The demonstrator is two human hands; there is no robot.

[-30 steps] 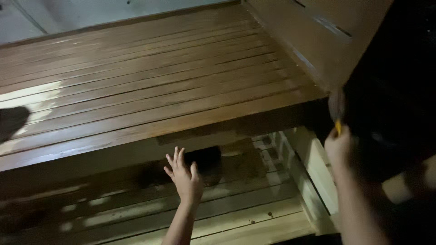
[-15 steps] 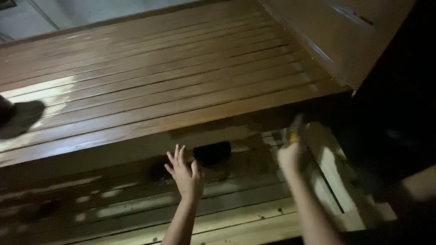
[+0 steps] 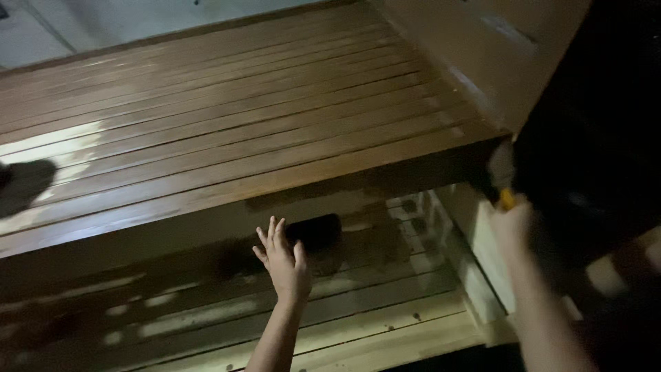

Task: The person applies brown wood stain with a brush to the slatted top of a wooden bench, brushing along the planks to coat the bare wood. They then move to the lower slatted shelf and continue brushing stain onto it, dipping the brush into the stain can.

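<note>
Glossy brown slatted wooden bench, dark shadow at left edge.

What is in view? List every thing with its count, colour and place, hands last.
Slatted bench top: one, glossy brown wood, fills the upper left and middle.
Lower slatted level: one, partly dark, partly pale bare wood, under the bench top.
Dark rectangular opening: one, black, below the bench's front edge, right beside the left hand's fingers.
Wooden panel: one, light brown, upper right.
Brush: one, yellow handle, blurred, at the bench's right front corner.
Left hand: open, fingers spread, raised before the lower level.
Right hand: blurred, grips the brush.
</note>
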